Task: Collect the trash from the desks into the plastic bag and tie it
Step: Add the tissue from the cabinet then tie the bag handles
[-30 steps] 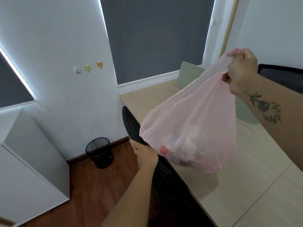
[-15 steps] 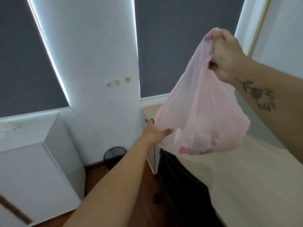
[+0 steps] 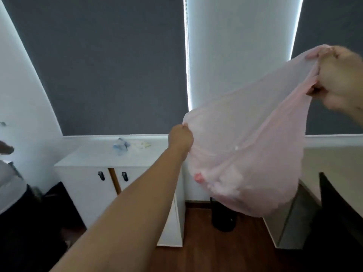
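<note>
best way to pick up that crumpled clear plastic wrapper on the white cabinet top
Pinch the crumpled clear plastic wrapper at its raised folds, coming from above and the front: it lies loose and low on the white cabinet, the wall close behind. It's blurred, so details are uncertain.

A white cabinet (image 3: 94, 160) carries crumpled blue-and-white trash (image 3: 120, 145) and pale scraps (image 3: 140, 144).

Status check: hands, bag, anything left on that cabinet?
Left hand and right hand both shut on pink bag, held open, untied. Trash inside. Crumpled scraps sit on white cabinet ahead. Path clear.
</note>
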`<action>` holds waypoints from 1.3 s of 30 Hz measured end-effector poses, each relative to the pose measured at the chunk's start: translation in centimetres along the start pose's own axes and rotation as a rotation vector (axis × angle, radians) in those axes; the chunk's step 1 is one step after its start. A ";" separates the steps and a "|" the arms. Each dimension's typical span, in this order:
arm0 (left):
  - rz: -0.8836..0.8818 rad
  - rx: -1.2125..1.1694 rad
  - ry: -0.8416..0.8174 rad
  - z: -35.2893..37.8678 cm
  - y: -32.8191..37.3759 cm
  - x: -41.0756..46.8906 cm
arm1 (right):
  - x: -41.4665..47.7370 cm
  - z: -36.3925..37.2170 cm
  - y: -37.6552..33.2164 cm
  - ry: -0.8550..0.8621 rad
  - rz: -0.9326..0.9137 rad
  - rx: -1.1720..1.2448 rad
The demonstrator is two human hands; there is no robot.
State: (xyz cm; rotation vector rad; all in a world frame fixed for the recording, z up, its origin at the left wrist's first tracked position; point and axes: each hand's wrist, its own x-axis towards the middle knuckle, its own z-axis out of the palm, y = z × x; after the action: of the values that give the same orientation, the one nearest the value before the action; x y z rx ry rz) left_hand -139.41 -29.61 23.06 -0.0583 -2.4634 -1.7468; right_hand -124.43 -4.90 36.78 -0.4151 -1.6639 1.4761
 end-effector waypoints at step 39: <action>0.064 0.435 1.075 -49.5 -16.5 47.7 | 0.7 85.0 23.7 -0.911 0.373 0.158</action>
State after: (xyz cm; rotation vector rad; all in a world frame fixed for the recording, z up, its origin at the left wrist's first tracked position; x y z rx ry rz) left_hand -184.62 -83.55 29.47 0.6449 -1.8688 -0.7864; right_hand -196.31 -53.32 20.04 0.0805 -2.2011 2.2688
